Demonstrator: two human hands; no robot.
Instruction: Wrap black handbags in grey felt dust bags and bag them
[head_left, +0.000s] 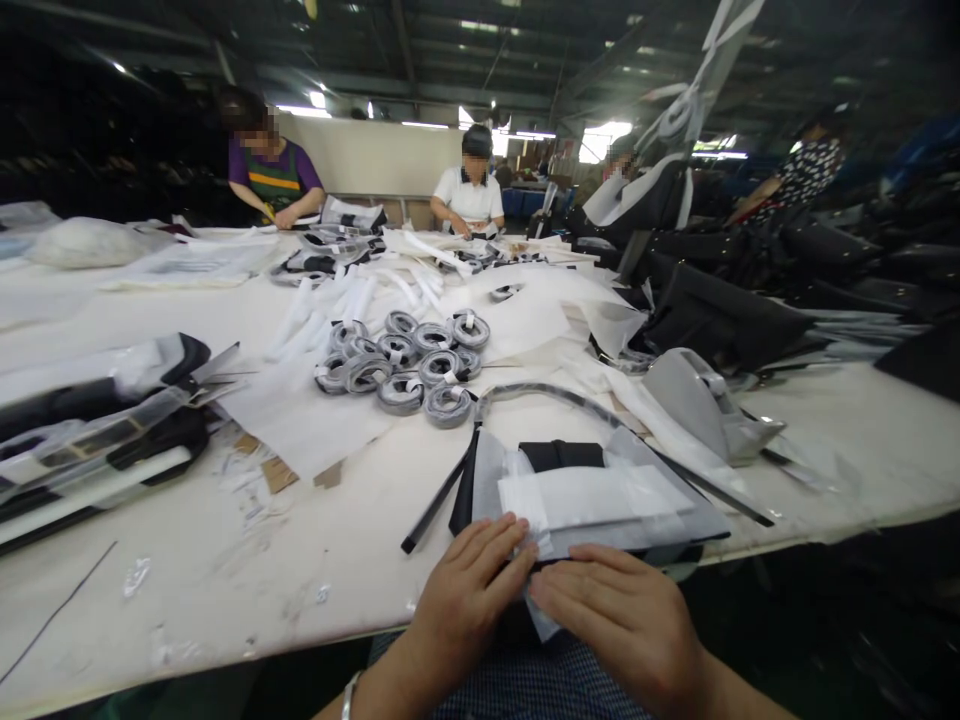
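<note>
My left hand (466, 590) and my right hand (622, 612) meet at the near edge of a long white table (225, 560). Both pinch the near edge of a flat grey-and-black piece wrapped in clear plastic (600, 500), which lies on the table in front of me. White paper (592, 492) lies on top of it, and a black folded part (562, 455) shows just behind. Fingers of both hands are pressed together on the wrapping's edge. A thin black strap (439, 500) runs off the piece to the left.
Several grey tape rolls (409, 365) sit mid-table on white paper sheets. Bagged black items (97, 420) lie at left, a grey moulded part (701, 400) at right, black bags (720, 320) beyond. Three other people (469, 190) work at the far side.
</note>
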